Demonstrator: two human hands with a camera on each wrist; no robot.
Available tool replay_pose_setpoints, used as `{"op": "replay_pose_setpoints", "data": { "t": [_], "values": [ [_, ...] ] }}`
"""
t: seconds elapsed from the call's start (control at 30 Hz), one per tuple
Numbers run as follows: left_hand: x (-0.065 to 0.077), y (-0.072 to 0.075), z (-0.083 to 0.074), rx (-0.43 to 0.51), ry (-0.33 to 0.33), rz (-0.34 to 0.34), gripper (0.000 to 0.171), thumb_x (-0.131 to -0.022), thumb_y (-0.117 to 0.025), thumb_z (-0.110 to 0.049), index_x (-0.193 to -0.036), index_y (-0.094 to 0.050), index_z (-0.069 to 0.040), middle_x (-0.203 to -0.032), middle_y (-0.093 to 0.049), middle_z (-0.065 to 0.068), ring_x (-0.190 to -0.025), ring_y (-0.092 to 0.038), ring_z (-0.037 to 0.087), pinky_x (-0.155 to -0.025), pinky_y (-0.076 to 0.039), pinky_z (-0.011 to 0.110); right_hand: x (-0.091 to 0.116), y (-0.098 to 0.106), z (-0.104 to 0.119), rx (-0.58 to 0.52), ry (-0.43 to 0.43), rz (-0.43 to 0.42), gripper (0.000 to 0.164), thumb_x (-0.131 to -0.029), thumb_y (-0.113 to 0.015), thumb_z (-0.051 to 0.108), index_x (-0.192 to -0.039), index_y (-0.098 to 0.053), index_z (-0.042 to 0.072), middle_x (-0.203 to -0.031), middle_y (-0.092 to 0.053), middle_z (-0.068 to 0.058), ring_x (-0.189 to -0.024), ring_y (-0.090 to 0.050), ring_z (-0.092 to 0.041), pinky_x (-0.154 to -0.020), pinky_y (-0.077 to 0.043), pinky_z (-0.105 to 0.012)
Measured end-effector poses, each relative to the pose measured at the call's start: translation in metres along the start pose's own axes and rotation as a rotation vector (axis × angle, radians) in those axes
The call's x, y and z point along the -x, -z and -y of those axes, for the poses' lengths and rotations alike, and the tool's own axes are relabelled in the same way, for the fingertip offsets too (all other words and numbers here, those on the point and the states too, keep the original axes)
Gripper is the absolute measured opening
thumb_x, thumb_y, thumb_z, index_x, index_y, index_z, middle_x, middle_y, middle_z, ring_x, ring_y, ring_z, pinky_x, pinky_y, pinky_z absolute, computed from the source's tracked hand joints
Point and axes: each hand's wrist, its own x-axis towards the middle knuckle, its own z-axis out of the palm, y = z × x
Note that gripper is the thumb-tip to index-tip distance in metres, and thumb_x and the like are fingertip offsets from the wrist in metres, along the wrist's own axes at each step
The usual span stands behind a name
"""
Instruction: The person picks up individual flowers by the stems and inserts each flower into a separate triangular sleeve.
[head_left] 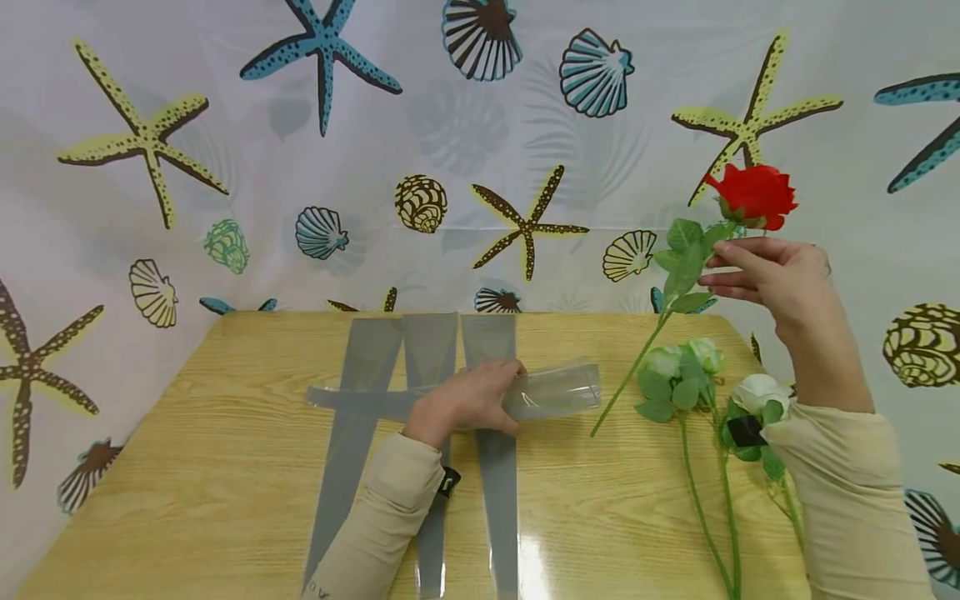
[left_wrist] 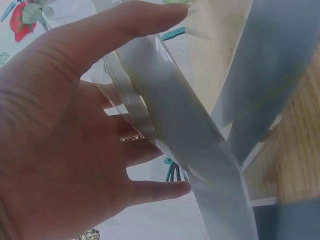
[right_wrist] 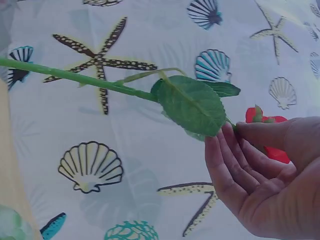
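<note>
Red ruffled rose (head_left: 756, 197), clear tapered plastic sleeve (head_left: 558, 392)

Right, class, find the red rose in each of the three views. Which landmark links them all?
Head: the red rose is at upper right, just above the right hand.
Left wrist: near the top-left corner, small.
Right wrist: at the right edge's middle, partly hidden by the right hand.
Shared landmark: the cloth printed with seashells, behind the rose.

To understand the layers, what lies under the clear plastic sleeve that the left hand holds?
Under the clear plastic sleeve, three flat grey strips and the wooden table show. What the left hand covers there cannot be seen.
</note>
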Motion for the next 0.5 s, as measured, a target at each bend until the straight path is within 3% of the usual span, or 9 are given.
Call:
{"op": "replay_pose_setpoints", "data": {
  "t": [0.2,0.33,0.5],
  "values": [
    [0.001,0.000,0.003,0.007,0.010,0.018,0.073,-0.088,-0.085,-0.036,-0.149,-0.050,-0.015,-0.144,-0.061,0.005,-0.125,-0.062,0.023,-0.104,-0.052,0.050,0.010,0.013,0.009,-0.191,0.086,-0.176,0.013,-0.096,-0.077,0.022,-0.105,-0.077,0.014,-0.086,-0.080,0.006,-0.070,-0.079,-0.010,-0.066,-0.061,-0.020],
    [0.001,0.002,0.003,-0.002,0.018,0.032,0.072,-0.089,-0.085,-0.036,-0.148,-0.051,-0.014,-0.145,-0.060,0.006,-0.127,-0.061,0.024,-0.104,-0.051,0.051,0.013,0.015,0.014,-0.203,0.105,-0.296,0.020,-0.092,-0.079,0.027,-0.107,-0.077,0.014,-0.086,-0.079,0.006,-0.067,-0.079,-0.009,-0.065,-0.060,-0.018],
    [0.001,0.002,0.005,0.011,0.027,0.039,0.073,-0.088,-0.086,-0.036,-0.148,-0.050,-0.014,-0.145,-0.060,0.007,-0.130,-0.060,0.026,-0.111,-0.048,0.057,0.015,0.019,0.020,-0.255,0.130,-0.366,0.022,-0.090,-0.081,0.026,-0.107,-0.075,0.013,-0.087,-0.078,0.004,-0.066,-0.078,-0.010,-0.065,-0.060,-0.017]
  ]
}}
